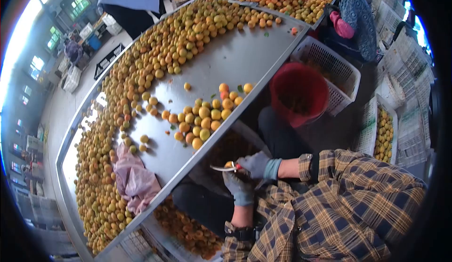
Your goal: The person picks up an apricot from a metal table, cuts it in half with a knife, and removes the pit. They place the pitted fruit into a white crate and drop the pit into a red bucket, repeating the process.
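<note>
My right hand (pixel 255 164), in a grey glove, is closed round the red handle of a curved knife (pixel 221 169). Just below it, my left hand (pixel 239 186), also gloved in grey, has its fingers closed on a yellow-orange fruit (pixel 229 164) beside the blade. The fruit is small and partly hidden by the knife and fingers. Both hands are close together over my lap, beside the near edge of a metal table (pixel 235 59). On that table, a loose group of yellow-orange fruit (pixel 204 112) lies nearest to my hands.
A long heap of fruit (pixel 160 50) runs along the table's far side, with a pinkish cloth (pixel 134 177) beside it. A red bucket (pixel 299 92) and a white crate (pixel 351 85) stand right of the table. Cut fruit (pixel 188 229) lies below its edge. Other people are beyond.
</note>
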### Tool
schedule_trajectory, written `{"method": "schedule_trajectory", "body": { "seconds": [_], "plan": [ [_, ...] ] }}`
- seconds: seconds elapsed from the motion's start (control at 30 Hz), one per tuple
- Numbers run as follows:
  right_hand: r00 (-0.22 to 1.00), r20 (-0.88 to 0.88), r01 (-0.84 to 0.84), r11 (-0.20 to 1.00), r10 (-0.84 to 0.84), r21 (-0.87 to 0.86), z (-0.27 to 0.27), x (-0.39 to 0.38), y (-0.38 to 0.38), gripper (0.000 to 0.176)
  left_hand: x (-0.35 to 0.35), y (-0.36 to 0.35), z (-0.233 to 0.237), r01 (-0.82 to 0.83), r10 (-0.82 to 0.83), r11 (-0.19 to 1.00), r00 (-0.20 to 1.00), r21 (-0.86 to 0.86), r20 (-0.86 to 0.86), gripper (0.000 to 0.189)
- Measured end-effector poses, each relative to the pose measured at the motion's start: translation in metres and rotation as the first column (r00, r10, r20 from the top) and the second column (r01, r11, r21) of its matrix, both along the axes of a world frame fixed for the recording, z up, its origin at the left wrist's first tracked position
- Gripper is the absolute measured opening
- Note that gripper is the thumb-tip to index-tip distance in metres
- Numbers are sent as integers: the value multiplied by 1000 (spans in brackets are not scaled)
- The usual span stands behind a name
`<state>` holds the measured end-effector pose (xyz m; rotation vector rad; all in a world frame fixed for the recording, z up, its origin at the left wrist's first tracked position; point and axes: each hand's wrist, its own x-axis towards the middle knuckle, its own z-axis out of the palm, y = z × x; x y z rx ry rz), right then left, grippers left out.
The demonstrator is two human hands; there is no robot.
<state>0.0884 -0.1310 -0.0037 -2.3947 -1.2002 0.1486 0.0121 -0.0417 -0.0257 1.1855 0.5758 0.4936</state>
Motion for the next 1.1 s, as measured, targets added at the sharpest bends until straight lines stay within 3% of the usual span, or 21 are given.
{"method": "schedule_trajectory", "body": {
  "seconds": [0.03,0.07,0.1,0.13,0.17,0.2,0.23,0.27,0.3,0.4,0.47,0.53,0.8,0.87,1.0,1.07,1.1],
  "plan": [
    [1000,12,18,999,-18,-36,1,0,-1,20,-4,4,-5,47,-12,959,992,-281,126,41],
    [999,-1,52,996,-52,-67,3,3,-2,22,-7,9,-11,95,30,836,975,-540,219,43],
    [996,-7,88,991,-90,-96,4,4,-5,25,-13,17,-13,79,15,780,989,-621,144,47],
    [997,-16,71,993,-73,-93,7,2,-10,25,-13,21,-8,108,45,674,981,-731,187,48],
    [979,-173,94,993,-105,-71,13,1,-16,29,-13,24,-2,150,78,552,970,-820,230,50],
    [936,-324,124,991,-136,-57,18,0,-21,34,-13,26,0,144,85,554,970,-820,228,50],
    [937,-324,121,991,-133,-57,20,-1,-24,34,-13,26,1,207,107,483,950,-851,292,52],
    [812,-582,101,993,-43,68,22,-3,-27,37,-12,25,2,275,131,408,926,-871,354,54],
    [623,-779,120,974,76,191,23,-5,-29,41,-10,23,4,278,128,405,926,-871,355,54],
    [686,-716,94,961,128,261,24,-12,-33,42,-7,18,11,250,52,422,953,-871,299,55],
    [699,-703,90,959,130,268,26,-11,-35,42,-7,17,14,386,5,334,911,-860,411,56],
    [720,-689,33,988,80,150,28,-10,-38,43,-7,17,13,356,-1,355,925,-865,380,56],
    [757,-653,74,996,-21,53,27,-18,-33,46,-11,16,-5,375,-72,351,924,-858,374,55],
    [768,-638,101,994,-45,51,11,-19,-32,47,-10,12,-1,277,-88,467,959,-840,268,53],
    [659,-752,113,992,-29,62,9,-14,-27,54,-10,16,20,298,-142,510,954,-807,262,46],
    [637,-769,131,990,-46,49,2,-10,-25,54,-9,19,15,282,-166,783,954,-554,251,41],
    [600,-798,136,990,-64,23,3,-7,-23,54,-7,20,15,290,-171,787,951,-544,259,41]
  ]
}}
